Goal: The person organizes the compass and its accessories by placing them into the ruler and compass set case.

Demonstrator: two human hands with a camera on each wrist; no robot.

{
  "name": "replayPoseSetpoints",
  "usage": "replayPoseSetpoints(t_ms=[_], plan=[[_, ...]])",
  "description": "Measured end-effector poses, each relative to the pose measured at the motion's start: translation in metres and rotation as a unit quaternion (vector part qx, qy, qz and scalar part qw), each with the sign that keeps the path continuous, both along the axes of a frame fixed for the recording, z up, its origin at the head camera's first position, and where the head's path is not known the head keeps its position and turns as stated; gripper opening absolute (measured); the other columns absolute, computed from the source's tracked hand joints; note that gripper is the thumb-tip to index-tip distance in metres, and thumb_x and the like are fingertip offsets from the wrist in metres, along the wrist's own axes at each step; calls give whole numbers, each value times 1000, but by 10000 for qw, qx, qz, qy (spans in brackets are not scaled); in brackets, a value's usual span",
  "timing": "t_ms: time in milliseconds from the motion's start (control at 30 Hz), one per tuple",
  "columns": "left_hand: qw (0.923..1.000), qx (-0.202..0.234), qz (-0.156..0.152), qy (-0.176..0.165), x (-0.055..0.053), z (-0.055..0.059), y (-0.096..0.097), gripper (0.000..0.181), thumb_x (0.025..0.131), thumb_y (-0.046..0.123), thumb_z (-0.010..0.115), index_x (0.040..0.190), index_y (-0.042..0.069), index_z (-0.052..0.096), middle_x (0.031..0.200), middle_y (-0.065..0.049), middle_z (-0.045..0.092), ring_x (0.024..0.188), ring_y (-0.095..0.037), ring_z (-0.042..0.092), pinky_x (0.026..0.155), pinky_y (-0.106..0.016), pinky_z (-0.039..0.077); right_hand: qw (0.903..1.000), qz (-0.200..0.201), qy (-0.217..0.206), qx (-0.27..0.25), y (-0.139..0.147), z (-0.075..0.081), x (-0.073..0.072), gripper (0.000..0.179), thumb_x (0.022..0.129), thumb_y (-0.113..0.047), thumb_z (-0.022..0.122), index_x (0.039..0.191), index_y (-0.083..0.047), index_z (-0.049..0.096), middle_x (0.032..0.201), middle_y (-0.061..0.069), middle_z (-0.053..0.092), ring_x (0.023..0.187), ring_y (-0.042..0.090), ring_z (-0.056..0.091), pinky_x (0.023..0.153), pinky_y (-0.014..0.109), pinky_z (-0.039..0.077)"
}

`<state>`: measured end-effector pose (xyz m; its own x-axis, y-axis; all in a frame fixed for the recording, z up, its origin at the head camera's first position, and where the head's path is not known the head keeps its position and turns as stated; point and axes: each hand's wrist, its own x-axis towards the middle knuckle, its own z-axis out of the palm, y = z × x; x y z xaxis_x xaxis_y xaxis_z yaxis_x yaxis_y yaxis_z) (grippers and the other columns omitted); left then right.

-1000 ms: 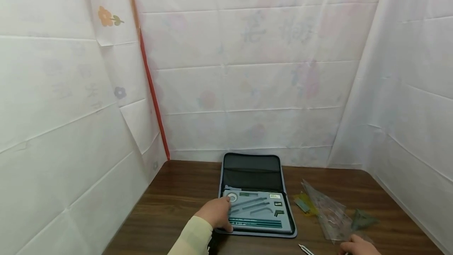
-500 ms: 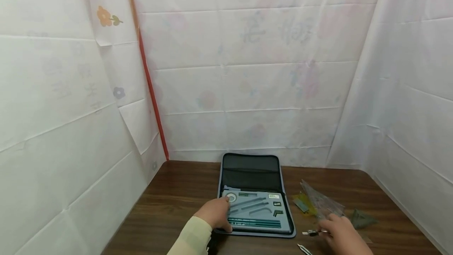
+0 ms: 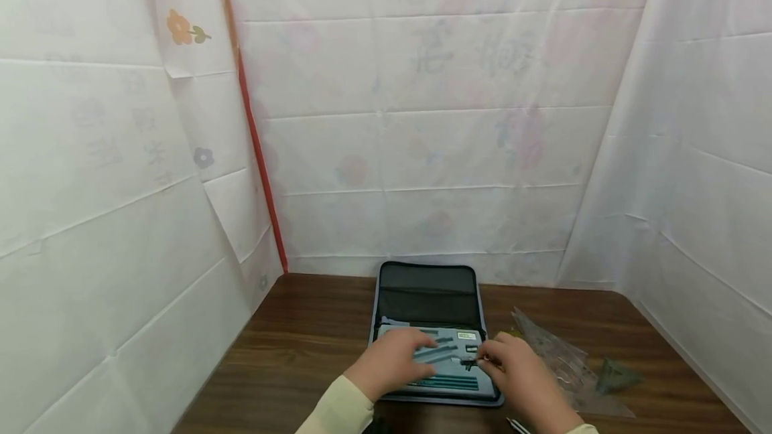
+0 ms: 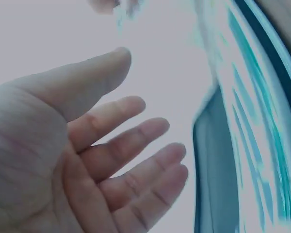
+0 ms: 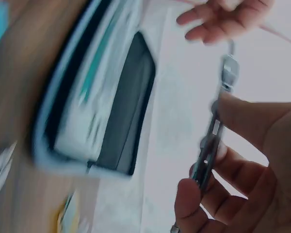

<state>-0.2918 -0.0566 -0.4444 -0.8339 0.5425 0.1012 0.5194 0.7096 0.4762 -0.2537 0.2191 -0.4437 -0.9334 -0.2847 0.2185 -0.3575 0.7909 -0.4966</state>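
Note:
An unzipped drafting-set case [image 3: 429, 280] lies on the wooden table, its lid laid back and its grey-blue tray [image 3: 485, 384] facing up. Green pencils [image 3: 446, 382] fill the slot along the tray's near side. My right hand [image 3: 521, 375] pinches a slim silver metal compass [image 5: 213, 138] between thumb and fingers, above the tray's right part. Over the tray's left part hovers my left hand [image 3: 389, 362], fingers loosely spread with nothing in them; the left wrist view shows its bare palm and fingers [image 4: 131, 131].
Clear plastic set squares [image 3: 555, 350] lie right of the case, with a dark green triangular piece [image 3: 618, 376] beside them. A silver pointed tool [image 3: 517, 425] rests at the near edge of view. White sheets hang around the table's back and sides.
My right hand has come in from the lower right, bringing the compass over the tray. My left hand has left the case's left edge and moved right, above the tray.

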Motion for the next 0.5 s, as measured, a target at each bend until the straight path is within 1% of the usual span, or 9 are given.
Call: replayPoseSetpoints(t_ms=[67,100,167,233,267,333,400,467,500], plan=[[9984,500,-182,-165,4,5,7,32,95,40,81,125,29,77,124,12,76,111,-11,72,90,-32,59,9993,-57,-148,-326,-12,8,-1,8,98,-19,76,97,-26,71,91,-9,60,76,2,53,65,27,47],[9968,724,-221,-251,6,6,9,29,95,40,80,122,30,77,121,12,77,108,-10,72,88,-31,59,9985,-78,-205,-506,-18,12,-2,10,99,-17,75,97,-26,69,91,-7,61,75,5,53,65,28,47],[9931,1098,-177,-373,8,6,11,25,95,40,80,119,31,77,118,14,76,103,-6,71,86,-29,59,9954,-102,-259,-920,-30,19,-4,10,102,-16,72,98,-23,65,90,-6,62,76,8,55,67,28,47],[9872,1504,-100,-514,9,6,12,24,96,39,80,118,30,77,115,15,76,100,-4,71,85,-30,59,9879,-106,-358,-1507,-41,25,-5,8,104,-16,69,101,-19,62,90,-2,62,78,13,59,67,29,51],[9847,1661,-78,-527,9,5,12,23,96,38,80,117,29,77,114,14,75,99,-3,70,84,-30,59,9811,-90,-430,-1884,-46,27,-5,7,105,-15,67,102,-17,61,91,1,62,80,15,61,67,30,54],[9813,1867,-16,-468,9,5,11,21,95,37,81,114,28,77,109,15,75,93,-1,69,80,-28,58,9616,-37,-593,-2678,-55,30,-6,8,107,-14,65,104,-12,58,94,6,62,84,20,64,71,31,59],[9796,1993,54,-257,9,6,10,16,95,32,82,110,27,77,102,15,74,87,0,68,76,-26,58,9358,23,-713,-3452,-63,31,-7,9,107,-11,63,105,-7,55,98,12,61,89,25,67,74,33,63],[9809,1932,164,155,8,7,9,11,95,28,82,104,28,77,97,16,72,81,3,65,71,-23,56,9079,30,-823,-4109,-70,31,-8,10,107,-9,62,105,-4,53,101,15,61,91,28,68,78,35,64],[9816,1837,219,472,7,8,8,10,95,25,83,102,28,76,96,15,71,80,3,63,70,-22,55,8964,13,-841,-4352,-73,30,-10,10,106,-8,62,106,-3,52,102,16,61,92,28,68,79,36,64]])
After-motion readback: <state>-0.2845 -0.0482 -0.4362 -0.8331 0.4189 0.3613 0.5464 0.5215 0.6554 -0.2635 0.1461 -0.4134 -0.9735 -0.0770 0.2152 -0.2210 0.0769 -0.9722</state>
